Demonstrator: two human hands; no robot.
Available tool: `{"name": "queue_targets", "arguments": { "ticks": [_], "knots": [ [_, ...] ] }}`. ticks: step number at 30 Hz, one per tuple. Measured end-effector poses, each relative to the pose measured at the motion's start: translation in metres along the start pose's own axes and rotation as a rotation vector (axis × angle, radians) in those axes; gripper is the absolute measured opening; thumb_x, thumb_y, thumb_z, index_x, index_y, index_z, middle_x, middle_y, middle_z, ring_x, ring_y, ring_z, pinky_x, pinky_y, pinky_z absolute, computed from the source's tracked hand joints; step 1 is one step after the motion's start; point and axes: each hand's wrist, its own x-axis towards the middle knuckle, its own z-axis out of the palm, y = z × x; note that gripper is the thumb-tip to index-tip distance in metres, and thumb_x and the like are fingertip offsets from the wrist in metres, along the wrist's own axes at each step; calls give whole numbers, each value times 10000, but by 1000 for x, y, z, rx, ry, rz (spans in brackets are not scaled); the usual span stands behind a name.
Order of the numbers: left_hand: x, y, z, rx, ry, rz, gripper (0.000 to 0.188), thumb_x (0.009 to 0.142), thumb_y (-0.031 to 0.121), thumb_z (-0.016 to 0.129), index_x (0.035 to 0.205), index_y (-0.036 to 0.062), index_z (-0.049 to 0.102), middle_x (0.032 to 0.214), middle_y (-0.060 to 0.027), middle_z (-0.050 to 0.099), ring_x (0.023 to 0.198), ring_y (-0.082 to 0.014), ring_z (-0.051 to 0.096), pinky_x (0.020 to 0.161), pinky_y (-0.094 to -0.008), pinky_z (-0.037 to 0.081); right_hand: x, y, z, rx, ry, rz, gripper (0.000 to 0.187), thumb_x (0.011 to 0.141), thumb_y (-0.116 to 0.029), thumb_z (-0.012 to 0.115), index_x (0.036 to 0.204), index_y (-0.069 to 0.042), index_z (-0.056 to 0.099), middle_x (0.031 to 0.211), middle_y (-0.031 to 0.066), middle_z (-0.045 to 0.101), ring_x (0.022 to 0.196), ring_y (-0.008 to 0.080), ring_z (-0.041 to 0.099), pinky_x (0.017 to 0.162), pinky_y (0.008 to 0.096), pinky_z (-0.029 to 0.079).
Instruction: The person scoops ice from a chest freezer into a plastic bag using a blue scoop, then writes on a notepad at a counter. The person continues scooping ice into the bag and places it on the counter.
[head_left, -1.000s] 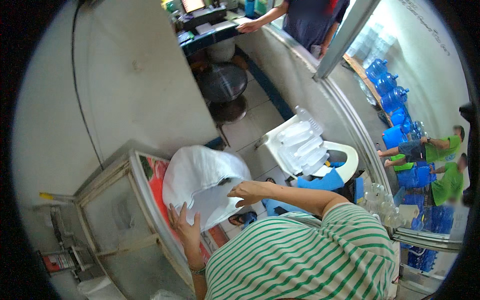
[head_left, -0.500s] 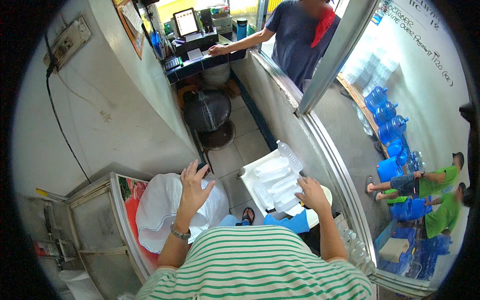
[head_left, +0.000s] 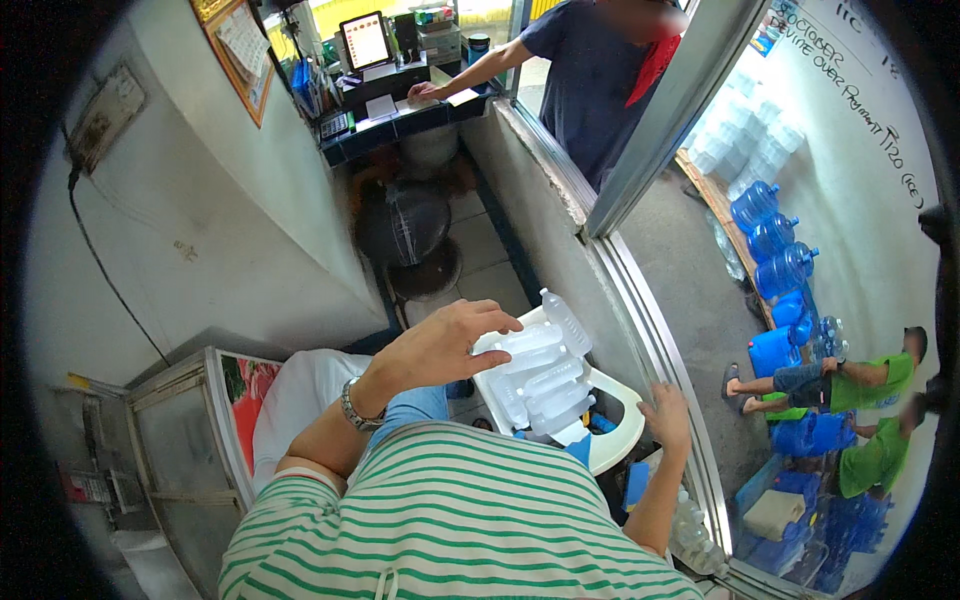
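Note:
My left hand (head_left: pixel 445 345), a watch on its wrist, reaches across with fingers spread and fingertips resting on the top of a clear plastic-wrapped pack of small bottles (head_left: pixel 540 380). The pack lies tilted on a white plastic chair (head_left: pixel 622 445). My right hand (head_left: pixel 665 415) is to the right of the pack, fingers apart, at the chair's rim beside the low wall. Neither hand grips anything. My green-and-white striped shirt hides the lower part of the chair.
A white plastic bag (head_left: pixel 295 400) lies on a metal chest freezer (head_left: pixel 170 440) to my left. A floor fan (head_left: pixel 415 225) stands ahead. Another person (head_left: pixel 600 70) leans on a counter. Blue water jugs (head_left: pixel 775 240) and crouching people in green (head_left: pixel 860 385) are outside to the right.
My left hand has swung from the white bag over to the bottle pack. My right hand has left the pack and dropped to the chair's rim.

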Motion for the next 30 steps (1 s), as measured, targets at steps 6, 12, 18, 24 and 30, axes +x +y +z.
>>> {"name": "queue_targets", "arguments": {
  "ticks": [6, 12, 18, 24, 30],
  "knots": [
    [15, -59, -25, 197, -21, -33, 370, 819, 176, 681, 1157, 48, 598, 1030, -142, 608, 978, -312, 572, 864, -395, 455, 70, -65, -46, -42, 222, -112, 622, 774, -186, 706, 1333, -52, 468, 1394, 210, 404, 1337, 391, 311, 1116, 490, 221],
    [22, -182, -80, 227, -14, -212, 380, 813, 162, 677, 1161, 34, 594, 1020, -145, 600, 971, -326, 572, 837, -405, 464, 198, -162, -98, -36, 688, -265, 723, 781, -169, 704, 1415, -71, 371, 1475, 199, 301, 1389, 371, 232, 1135, 484, 185],
    [31, -284, -137, 406, 99, -343, 420, 766, 126, 703, 1157, 29, 582, 1056, -130, 594, 979, -321, 570, 847, -413, 447, 395, -196, -137, -115, 1278, -90, 811, 812, -343, 678, 1472, -107, 269, 1506, 257, 181, 1384, 441, 193, 1126, 515, 174],
    [37, -317, -160, 243, 309, -406, 417, 768, 90, 695, 1166, 36, 582, 1189, -145, 558, 1019, -348, 561, 879, -416, 455, 479, -174, -116, -537, 1415, 385, 833, 824, -637, 517, 1469, -157, 301, 1490, 308, 140, 1359, 525, 160, 1024, 685, 193],
    [43, -334, -175, 17, 574, -424, 376, 788, 33, 668, 1156, 43, 595, 1196, -138, 561, 1080, -309, 562, 911, -379, 468, 483, -190, -121, -567, 1460, 465, 788, 842, -667, 472, 1448, -178, 355, 1476, 307, 159, 1356, 525, 166, 975, 728, 213]
  ]
}}
